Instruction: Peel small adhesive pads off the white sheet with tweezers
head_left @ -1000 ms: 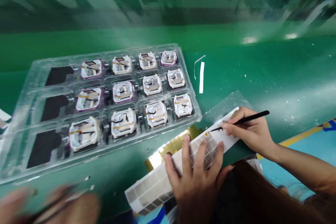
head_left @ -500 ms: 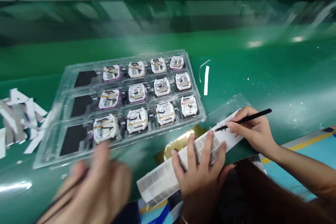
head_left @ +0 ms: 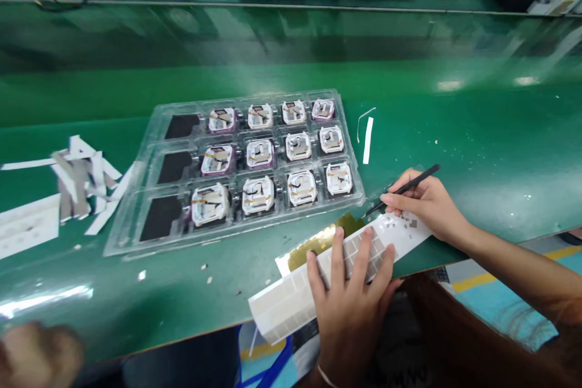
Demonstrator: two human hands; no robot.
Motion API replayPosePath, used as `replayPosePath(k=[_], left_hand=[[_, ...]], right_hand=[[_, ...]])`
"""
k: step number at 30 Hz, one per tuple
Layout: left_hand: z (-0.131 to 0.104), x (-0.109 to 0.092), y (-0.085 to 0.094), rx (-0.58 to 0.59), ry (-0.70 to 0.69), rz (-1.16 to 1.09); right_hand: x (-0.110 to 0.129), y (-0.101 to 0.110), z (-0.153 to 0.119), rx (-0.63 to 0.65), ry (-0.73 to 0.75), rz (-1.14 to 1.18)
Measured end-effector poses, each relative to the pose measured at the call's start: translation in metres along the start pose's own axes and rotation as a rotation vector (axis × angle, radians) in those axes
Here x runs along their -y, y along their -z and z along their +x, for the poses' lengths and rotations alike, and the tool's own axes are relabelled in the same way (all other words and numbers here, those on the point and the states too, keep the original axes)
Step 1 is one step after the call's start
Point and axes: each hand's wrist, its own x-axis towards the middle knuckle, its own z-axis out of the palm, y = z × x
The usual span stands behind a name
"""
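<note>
My left hand (head_left: 40,351) is at the bottom left corner, low by the table's front edge. It is smeared by motion and partly cut off, so its fingers and anything in them cannot be made out. My right hand is out of view. Nearest to my left hand lies a white sheet (head_left: 34,227) beside a heap of white and grey strips (head_left: 84,179). Further in, a clear plastic tray (head_left: 125,239) holds several white watch-like housings (head_left: 258,195) with thin flex cables, plus black pads (head_left: 161,218) in its left column.
At right, a co-worker's left hand (head_left: 352,297) presses a sheet of grey stickers (head_left: 286,297); their right hand (head_left: 422,206) holds black tweezers (head_left: 404,190). A gold sheet (head_left: 313,242) lies beneath. Beyond are a white strip (head_left: 368,140) and a back shelf (head_left: 273,6) with trays.
My left hand has moved from in front of the tray to the bottom left corner. The view has shifted left. The co-worker's tweezers have moved off the sticker sheet toward the gold sheet.
</note>
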Motion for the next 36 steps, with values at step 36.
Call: replayPosePath(k=[36], left_hand=[[0.000, -0.003, -0.007, -0.146, 0.040, -0.063]], right_hand=[[0.003, 0.006, -0.022, -0.045, 0.066, 0.076]])
